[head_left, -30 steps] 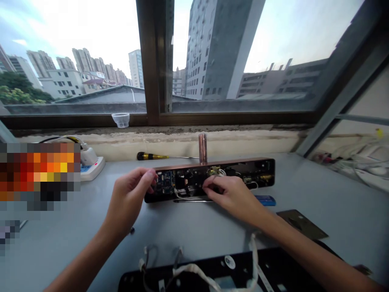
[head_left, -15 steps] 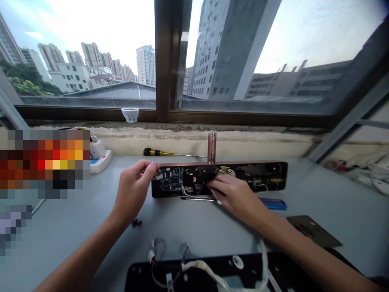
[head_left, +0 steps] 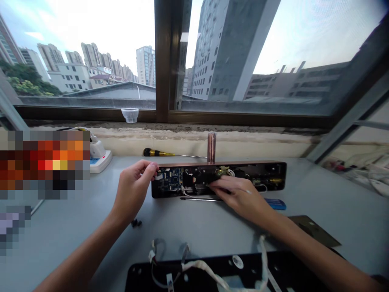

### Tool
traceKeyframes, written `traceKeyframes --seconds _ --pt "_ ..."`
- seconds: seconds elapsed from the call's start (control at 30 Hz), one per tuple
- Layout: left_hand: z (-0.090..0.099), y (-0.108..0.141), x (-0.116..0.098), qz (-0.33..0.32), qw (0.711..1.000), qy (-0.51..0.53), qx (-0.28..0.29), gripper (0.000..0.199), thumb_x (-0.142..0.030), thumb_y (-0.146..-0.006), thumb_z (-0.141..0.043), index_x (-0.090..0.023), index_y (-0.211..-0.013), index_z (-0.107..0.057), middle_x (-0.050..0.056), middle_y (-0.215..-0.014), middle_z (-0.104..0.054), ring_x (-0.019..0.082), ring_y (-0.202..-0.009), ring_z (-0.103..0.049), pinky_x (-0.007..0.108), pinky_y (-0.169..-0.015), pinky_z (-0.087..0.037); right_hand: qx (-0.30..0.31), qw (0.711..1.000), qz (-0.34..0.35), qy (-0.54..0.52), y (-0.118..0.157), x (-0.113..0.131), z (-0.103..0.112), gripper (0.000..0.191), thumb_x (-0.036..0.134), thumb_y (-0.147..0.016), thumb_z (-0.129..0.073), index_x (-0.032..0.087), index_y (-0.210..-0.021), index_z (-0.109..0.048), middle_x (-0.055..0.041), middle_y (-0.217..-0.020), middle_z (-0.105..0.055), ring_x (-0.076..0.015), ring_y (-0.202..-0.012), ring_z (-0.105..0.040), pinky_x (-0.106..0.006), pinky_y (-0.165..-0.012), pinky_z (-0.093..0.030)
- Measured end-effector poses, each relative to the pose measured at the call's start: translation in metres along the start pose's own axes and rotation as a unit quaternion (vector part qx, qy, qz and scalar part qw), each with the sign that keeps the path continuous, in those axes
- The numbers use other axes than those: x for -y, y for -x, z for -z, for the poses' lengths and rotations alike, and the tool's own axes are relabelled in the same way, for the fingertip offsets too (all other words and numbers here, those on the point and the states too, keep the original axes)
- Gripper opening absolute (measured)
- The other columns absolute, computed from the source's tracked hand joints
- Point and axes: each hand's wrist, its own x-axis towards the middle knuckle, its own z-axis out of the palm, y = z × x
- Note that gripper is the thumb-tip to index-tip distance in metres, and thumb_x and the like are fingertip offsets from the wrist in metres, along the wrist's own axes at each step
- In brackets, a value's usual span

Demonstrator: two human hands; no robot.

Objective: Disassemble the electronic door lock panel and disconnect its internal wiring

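Note:
A long dark housing (head_left: 200,173) with a copper-coloured edge stands on the grey table, its inside facing me. A blue circuit board (head_left: 173,178) sits at its left end, and a brass-coloured part shows near its middle. My left hand (head_left: 136,182) pinches the housing's upper left corner between thumb and fingers. At the middle of the housing, my right hand (head_left: 240,196) has its fingertips pressed together beside thin white wires; what they hold is too small to make out. Behind the housing rises a copper-coloured cylinder (head_left: 212,147).
A yellow and black screwdriver (head_left: 158,153) lies behind the housing, a blue-handled one (head_left: 276,204) in front. Nearer me is a black panel (head_left: 212,263) with a wrapped cable (head_left: 209,276). Small black pieces (head_left: 136,223), a dark plate (head_left: 316,230) and a power strip (head_left: 101,161) lie around.
My right hand has shifted slightly right and turned, and the white wire end seen under its fingers is now hidden. My left hand has stayed at the corner.

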Motion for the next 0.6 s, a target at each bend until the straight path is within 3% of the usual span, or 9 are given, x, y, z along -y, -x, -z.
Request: traceKeyframes --seconds 0.23,0.6 --pt "0.000 0.001 -0.001 0.000 1.000 -0.010 0.000 0.024 -0.035 -0.078 -0.048 -0.017 -0.066 -0.058 -0.003 -0.059 -0.054 0.011 -0.056 -0.046 0.022 -0.053 -0.035 0.057 0.971 0.137 0.187 -0.003 -0.003 0.005 0.023 0.002 -0.076 -0.044 0.014 -0.088 -0.060 -0.0012 -0.065 -0.054 -0.0148 -0.059 -0.051 -0.024 -0.052 -0.031" --pt "0.000 0.001 -0.001 -0.007 1.000 -0.026 0.002 0.026 -0.037 -0.077 -0.047 -0.016 -0.068 -0.059 -0.002 -0.059 -0.054 0.011 -0.056 -0.046 0.023 -0.051 -0.035 0.079 0.924 0.249 0.281 -0.011 -0.005 0.010 0.018 0.002 -0.073 -0.048 0.014 -0.083 -0.058 -0.0008 -0.062 -0.051 -0.0148 -0.055 -0.047 -0.026 -0.048 -0.029"
